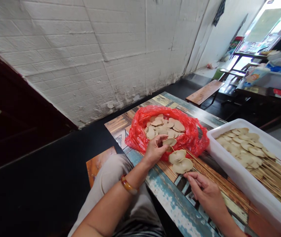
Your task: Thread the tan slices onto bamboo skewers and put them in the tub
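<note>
My left hand (155,150) pinches a thin, pale beige round slice (170,142) between thumb and fingers. The tip of a bamboo skewer is at or just under that slice; whether it has pierced it I cannot tell. My right hand (207,191) grips the lower part of this skewer, which carries folded pale slices (182,165). Just beyond my left hand, a red plastic bag (138,126) lies open with a heap of loose slices (156,123) inside. Long bare bamboo skewers (216,176) lie on the table beside my right hand.
At the right, a white plastic tub (231,177) holds many skewered slices (250,148). The patterned wooden table (165,191) has a worn blue edge. Beyond it stand a wooden bench (206,92) and a cluttered table. A white brick wall (120,59) runs along the left.
</note>
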The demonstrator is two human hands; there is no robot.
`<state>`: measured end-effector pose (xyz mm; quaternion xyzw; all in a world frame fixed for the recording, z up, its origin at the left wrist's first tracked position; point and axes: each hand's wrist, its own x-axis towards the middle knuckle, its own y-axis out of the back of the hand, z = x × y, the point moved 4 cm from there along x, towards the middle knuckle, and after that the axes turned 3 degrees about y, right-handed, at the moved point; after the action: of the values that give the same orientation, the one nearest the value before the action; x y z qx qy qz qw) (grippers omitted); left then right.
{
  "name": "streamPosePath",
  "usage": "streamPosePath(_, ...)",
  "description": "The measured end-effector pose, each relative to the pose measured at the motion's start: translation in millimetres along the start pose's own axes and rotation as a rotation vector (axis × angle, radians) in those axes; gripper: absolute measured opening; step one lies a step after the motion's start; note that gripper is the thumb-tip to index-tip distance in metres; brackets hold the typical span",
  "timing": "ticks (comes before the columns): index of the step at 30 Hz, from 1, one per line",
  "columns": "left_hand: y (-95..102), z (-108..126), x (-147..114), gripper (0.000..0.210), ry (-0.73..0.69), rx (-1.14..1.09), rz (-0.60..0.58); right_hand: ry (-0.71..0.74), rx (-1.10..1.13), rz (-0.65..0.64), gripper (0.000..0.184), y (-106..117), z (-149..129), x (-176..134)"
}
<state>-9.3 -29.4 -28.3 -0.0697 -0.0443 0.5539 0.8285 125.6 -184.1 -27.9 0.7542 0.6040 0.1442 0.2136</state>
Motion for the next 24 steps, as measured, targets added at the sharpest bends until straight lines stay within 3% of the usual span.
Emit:
streamPosePath(6,0.4,-1.2,-1.3,0.038,0.127,-0.217,-0.067,-0.028,0.093,0.09,0.03,-2.2,1.8,-1.2)
streamPosePath(24,0.3,-7.6,0.1,0.029,0.346,-0.469,-0.078,-0.009,0.075,0.057,0.028,-1.5,7.4,-1.5)
